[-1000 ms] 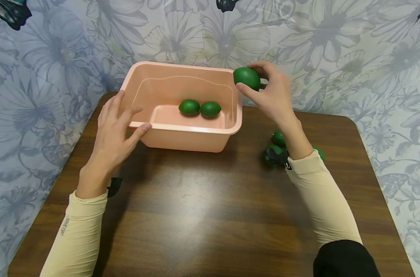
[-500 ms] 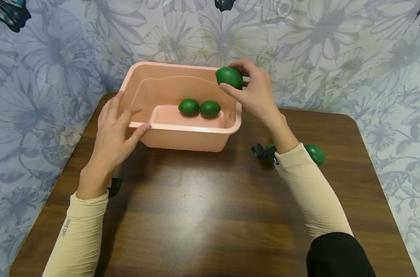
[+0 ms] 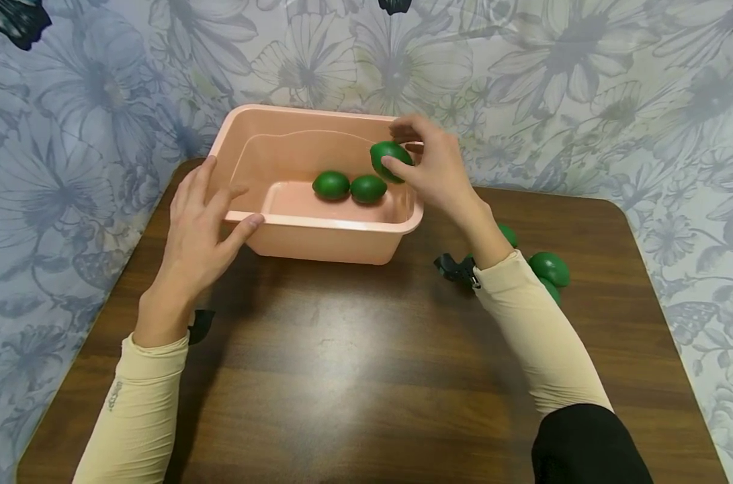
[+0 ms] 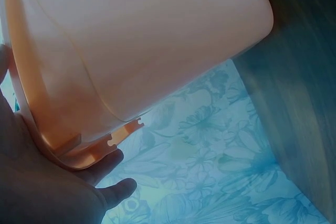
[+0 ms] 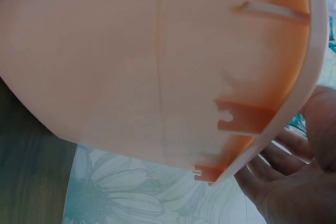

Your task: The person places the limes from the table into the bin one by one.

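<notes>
- My right hand (image 3: 433, 165) is in the upper middle of the frame, its fingers clamped on a green fruit (image 3: 382, 153), thumb in front.
- That fruit is inside the right end of the pink tub (image 3: 318, 227), above the tub's floor.
- My left hand (image 3: 197, 232) is left of centre, its fingers apart and fairly straight, resting on the tub's rim at the left corner.
- Two more fruits, the left one (image 3: 330, 185) and the right one (image 3: 369, 190), lie side by side on the tub's floor.
- Further green fruits (image 3: 549, 269) sit on the brown worktop (image 3: 336, 363) at right, partly hidden by my forearm.
- My left sleeve (image 3: 136, 430), lower left, carries small dark lettering (image 3: 113, 396), too small for me to read.
- Flowered wallpaper (image 3: 306, 60) spans the top of the frame.
</notes>
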The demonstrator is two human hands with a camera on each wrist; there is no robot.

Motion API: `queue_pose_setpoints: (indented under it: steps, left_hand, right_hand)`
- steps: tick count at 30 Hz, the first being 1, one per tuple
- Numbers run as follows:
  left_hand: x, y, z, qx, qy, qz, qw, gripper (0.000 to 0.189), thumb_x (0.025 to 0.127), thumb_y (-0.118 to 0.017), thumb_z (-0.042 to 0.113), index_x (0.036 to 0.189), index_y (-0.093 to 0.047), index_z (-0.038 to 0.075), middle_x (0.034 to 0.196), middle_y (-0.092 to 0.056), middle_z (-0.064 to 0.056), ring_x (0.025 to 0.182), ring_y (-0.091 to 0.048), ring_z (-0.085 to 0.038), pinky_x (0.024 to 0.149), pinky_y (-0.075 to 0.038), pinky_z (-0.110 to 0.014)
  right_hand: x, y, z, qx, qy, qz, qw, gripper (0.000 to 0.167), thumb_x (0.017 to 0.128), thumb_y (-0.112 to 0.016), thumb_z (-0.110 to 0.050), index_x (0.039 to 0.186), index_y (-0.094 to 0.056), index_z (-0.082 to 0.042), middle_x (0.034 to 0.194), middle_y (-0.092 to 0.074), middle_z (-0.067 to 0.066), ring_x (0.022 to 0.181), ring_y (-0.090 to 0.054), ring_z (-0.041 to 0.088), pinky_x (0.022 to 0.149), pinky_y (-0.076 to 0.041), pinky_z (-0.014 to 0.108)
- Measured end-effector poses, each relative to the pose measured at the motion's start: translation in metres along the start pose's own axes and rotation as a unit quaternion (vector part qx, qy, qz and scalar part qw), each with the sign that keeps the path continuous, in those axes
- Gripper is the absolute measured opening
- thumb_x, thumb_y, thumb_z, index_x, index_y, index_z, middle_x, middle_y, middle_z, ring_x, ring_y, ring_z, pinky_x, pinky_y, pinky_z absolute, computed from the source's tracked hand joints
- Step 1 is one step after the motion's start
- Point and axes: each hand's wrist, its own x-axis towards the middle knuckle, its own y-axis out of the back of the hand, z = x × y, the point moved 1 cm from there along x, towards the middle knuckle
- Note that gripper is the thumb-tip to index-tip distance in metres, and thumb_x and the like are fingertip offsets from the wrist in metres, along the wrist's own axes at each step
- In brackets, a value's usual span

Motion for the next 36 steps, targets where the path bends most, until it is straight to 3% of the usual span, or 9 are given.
queue_pose_setpoints:
  steps: [12,21,28,36]
  left_hand:
    - [0.0,0.0,0.001,0.004,-0.002,0.002,1.0,0.078,0.099,-0.052,0.074,0.135,-0.067,0.006,0.171,-0.028,-0.021,0.158,-0.022,-0.044,0.126,-0.011,-0.068]
    - [0.0,-0.002,0.002,0.005,0.0,0.002,1.0,0.079,0.098,-0.051,0.074,0.135,-0.067,0.006,0.171,-0.028,-0.021,0.158,-0.023,-0.045,0.125,-0.012,-0.068]
    - [-0.002,-0.002,0.001,0.003,0.001,0.005,1.0,0.08,0.099,-0.05,0.075,0.134,-0.067,0.005,0.171,-0.028,-0.021,0.158,-0.023,-0.045,0.125,-0.012,-0.068]
    - [-0.001,-0.003,0.0,0.003,0.0,0.005,1.0,0.081,0.098,-0.049,0.076,0.135,-0.067,0.005,0.172,-0.027,-0.02,0.158,-0.022,-0.045,0.125,-0.012,-0.069]
  right_hand:
    - [-0.014,0.01,0.012,0.02,-0.005,0.024,0.9995,0.037,0.096,-0.076,-0.01,0.13,-0.067,0.0,0.128,-0.071,0.017,0.122,-0.067,0.022,0.106,-0.054,0.033]
    - [-0.034,0.032,0.029,0.026,-0.037,0.061,0.9971,0.034,0.097,-0.075,-0.011,0.13,-0.069,-0.004,0.129,-0.072,0.008,0.121,-0.069,0.018,0.103,-0.056,0.033]
    - [-0.05,0.044,0.038,0.015,-0.064,0.055,0.9963,0.036,0.098,-0.073,-0.01,0.132,-0.067,-0.003,0.132,-0.07,0.013,0.124,-0.067,0.026,0.105,-0.056,0.042]
    - [-0.067,0.059,0.069,-0.011,-0.096,0.035,0.9948,0.039,0.099,-0.075,-0.02,0.136,-0.066,-0.009,0.133,-0.07,0.009,0.125,-0.067,0.023,0.104,-0.056,0.041]
